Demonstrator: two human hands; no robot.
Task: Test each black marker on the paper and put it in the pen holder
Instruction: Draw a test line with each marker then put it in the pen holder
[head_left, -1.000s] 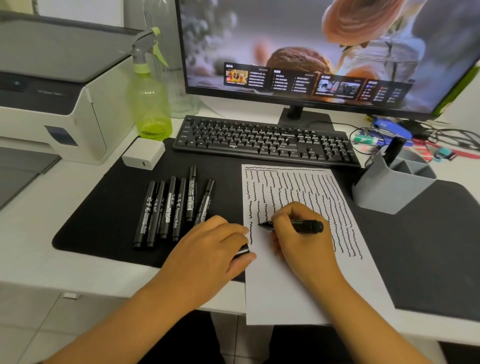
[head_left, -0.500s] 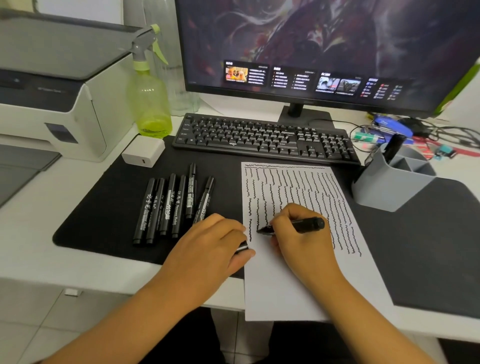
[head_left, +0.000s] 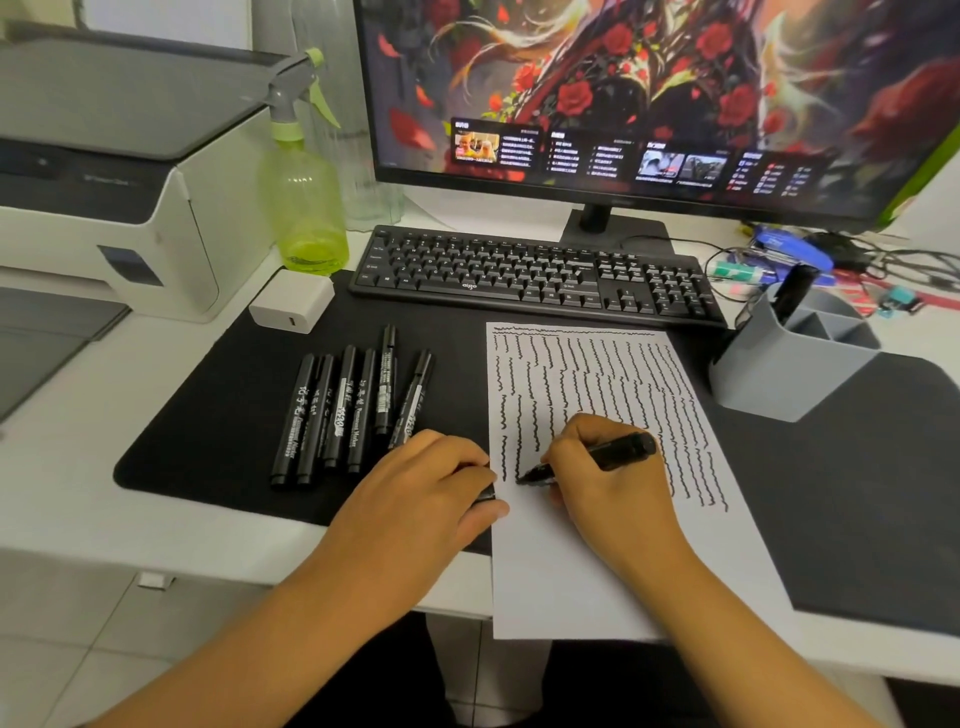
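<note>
My right hand (head_left: 602, 483) grips a black marker (head_left: 618, 451) with its tip on the white paper (head_left: 597, 561), at the lower end of a wavy line. The paper carries several columns of wavy black lines. My left hand (head_left: 421, 499) rests at the paper's left edge, curled round a small black piece, probably the marker's cap (head_left: 485, 493), which is mostly hidden. Several capped black markers (head_left: 343, 410) lie side by side on the black desk mat (head_left: 218, 415) to the left. The grey pen holder (head_left: 789, 364) stands at the right, with one black marker (head_left: 789, 291) upright in it.
A black keyboard (head_left: 530, 273) lies behind the paper, under a monitor (head_left: 649, 93). A green spray bottle (head_left: 304, 197), a white charger (head_left: 291, 300) and a printer (head_left: 104, 171) stand at the left. Cables and a blue stapler (head_left: 795, 249) clutter the far right.
The marker tip has moved down the paper toward me, lengthening the wavy line. My left hand has stayed in place. The monitor picture has changed.
</note>
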